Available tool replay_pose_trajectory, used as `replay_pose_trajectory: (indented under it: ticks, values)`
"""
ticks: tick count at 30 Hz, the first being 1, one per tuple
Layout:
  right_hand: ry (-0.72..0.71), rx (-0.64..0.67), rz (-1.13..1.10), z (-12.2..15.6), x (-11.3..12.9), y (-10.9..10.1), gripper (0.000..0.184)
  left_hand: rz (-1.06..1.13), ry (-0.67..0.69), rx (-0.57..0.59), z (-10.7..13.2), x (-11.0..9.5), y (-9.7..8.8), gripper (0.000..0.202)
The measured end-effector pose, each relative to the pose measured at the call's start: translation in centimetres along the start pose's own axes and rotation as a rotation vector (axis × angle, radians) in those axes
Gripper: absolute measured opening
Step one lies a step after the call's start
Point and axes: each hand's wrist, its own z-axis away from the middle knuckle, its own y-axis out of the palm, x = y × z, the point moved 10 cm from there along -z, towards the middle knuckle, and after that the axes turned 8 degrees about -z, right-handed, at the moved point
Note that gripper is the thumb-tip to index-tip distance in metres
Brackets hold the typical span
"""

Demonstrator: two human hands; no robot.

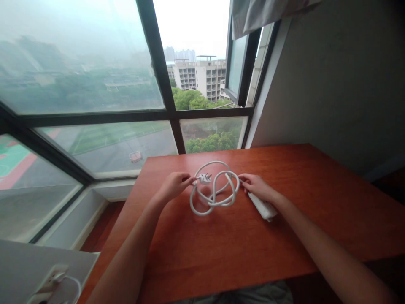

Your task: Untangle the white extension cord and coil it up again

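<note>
A white power cord lies in loose, crossing loops on the brown wooden table. At its left end is a plug with metal prongs pointing up and to the right. My left hand pinches the cord just behind this plug. On the other side, my right hand has its fingers closed on the cord near the white power strip. The strip rests on the table below my right hand and forearm, which cover part of it.
The wooden table reaches to a large window with dark frames. One pane stands open at the upper right. A grey wall is on the right. Low on the left, a white plug sits in a wall socket.
</note>
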Motion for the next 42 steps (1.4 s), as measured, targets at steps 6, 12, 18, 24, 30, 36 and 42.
replay_pose_trajectory:
  ticks: [6,12,18,24,30,36,42]
  values:
    - [-0.004,-0.037,0.152,0.3,-0.3,-1.5,0.029,0.320,-0.002,-0.059,1.3,0.6,-3.3,0.041]
    - [-0.096,-0.109,0.305,0.0,-0.7,-4.4,0.029,0.866,-0.038,-0.317,2.0,3.6,-7.3,0.036]
    - [-0.104,-0.287,0.467,0.1,-2.9,-9.8,0.032,1.051,-0.101,-0.601,3.2,7.2,-10.2,0.033]
    - [0.014,-0.353,0.543,1.1,-6.0,-14.5,0.032,0.880,-0.280,-0.775,5.4,12.1,-11.9,0.033]
    - [0.171,-0.392,0.478,0.4,-6.9,-13.8,0.022,0.248,-0.244,-0.698,4.8,8.0,-11.7,0.033]
    - [0.374,-0.380,-0.152,0.2,-8.2,-10.0,0.012,-0.264,0.162,-0.427,1.7,-3.1,-6.6,0.031]
    - [0.411,-0.271,-0.889,2.1,-5.8,-5.7,0.015,-0.482,0.025,-0.227,-0.1,-5.8,-1.1,0.028]
